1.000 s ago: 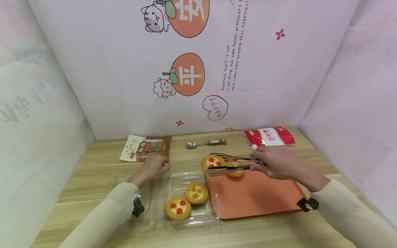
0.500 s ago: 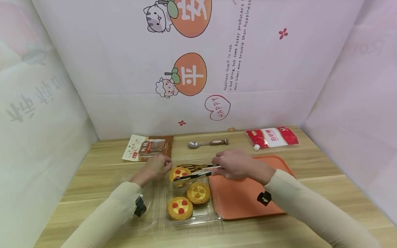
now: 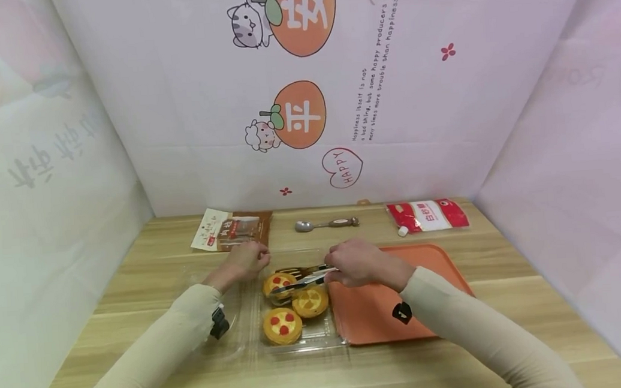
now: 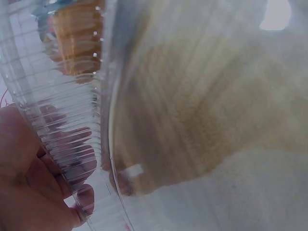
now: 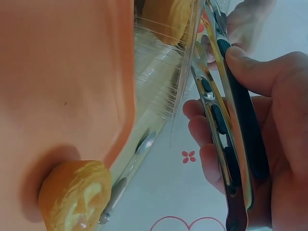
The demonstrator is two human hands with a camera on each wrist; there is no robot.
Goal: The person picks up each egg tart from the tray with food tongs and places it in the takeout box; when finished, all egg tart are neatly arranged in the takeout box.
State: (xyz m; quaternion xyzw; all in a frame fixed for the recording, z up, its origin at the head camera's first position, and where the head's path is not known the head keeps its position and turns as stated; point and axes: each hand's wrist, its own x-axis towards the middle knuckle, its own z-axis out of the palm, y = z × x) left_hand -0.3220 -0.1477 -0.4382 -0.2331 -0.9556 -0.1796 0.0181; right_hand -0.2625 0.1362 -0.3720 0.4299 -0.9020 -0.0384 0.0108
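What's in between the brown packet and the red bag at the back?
A spoon lies between the brown packet and the red bag; the head view shows it.

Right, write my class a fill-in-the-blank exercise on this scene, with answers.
1. The right hand grips a pair of ____.
2. A ____ lies between the brown-and-white packet and the sugar pouch.
3. The nearest egg tart bears ____ red pieces.
4. The tray is ____ in colour.

Missing words: tongs; spoon; three; orange.

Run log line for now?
right hand: grips tongs; tongs: around red-topped tart over clear container, contact unclear; left hand: at container edge; container: two other tarts; orange tray: fourth tart
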